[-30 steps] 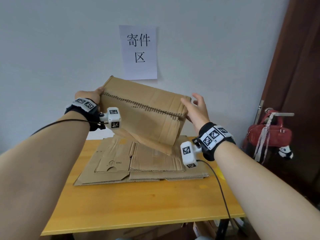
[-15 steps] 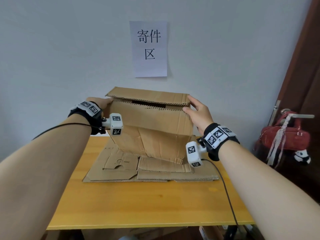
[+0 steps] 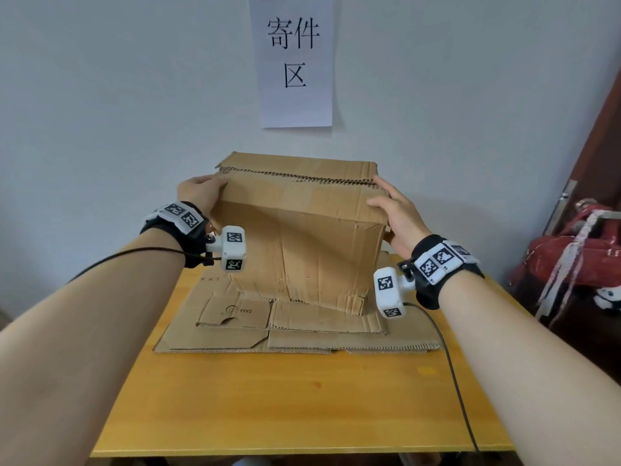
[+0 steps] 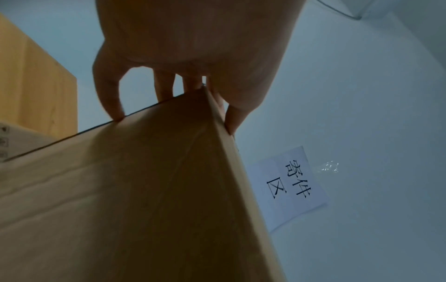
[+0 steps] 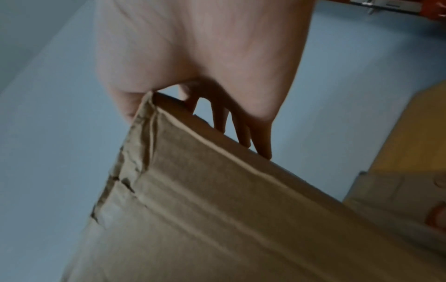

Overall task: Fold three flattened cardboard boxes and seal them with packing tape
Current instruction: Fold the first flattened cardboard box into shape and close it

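A worn brown cardboard box (image 3: 302,230) stands opened into a block on the flattened boxes (image 3: 302,331). Its two top flaps are folded over, with their corrugated edges meeting along the top. My left hand (image 3: 201,192) grips the upper left corner, thumb on the front and fingers down the side. In the left wrist view the left hand (image 4: 188,47) straddles the edge of the box (image 4: 144,190). My right hand (image 3: 396,213) holds the upper right corner; in the right wrist view the right hand (image 5: 200,47) clasps the creased box (image 5: 217,200) edge.
The yellow wooden table (image 3: 285,398) stands against a pale wall with a paper sign (image 3: 295,62). A red bag (image 3: 571,260) hangs by a brown door (image 3: 605,146) at the right. A black cable (image 3: 450,364) trails over the table's right side.
The box has gone from tilted and half flat to upright and squared. Both hands came down with it onto the stack. The gap between the top flaps has narrowed.
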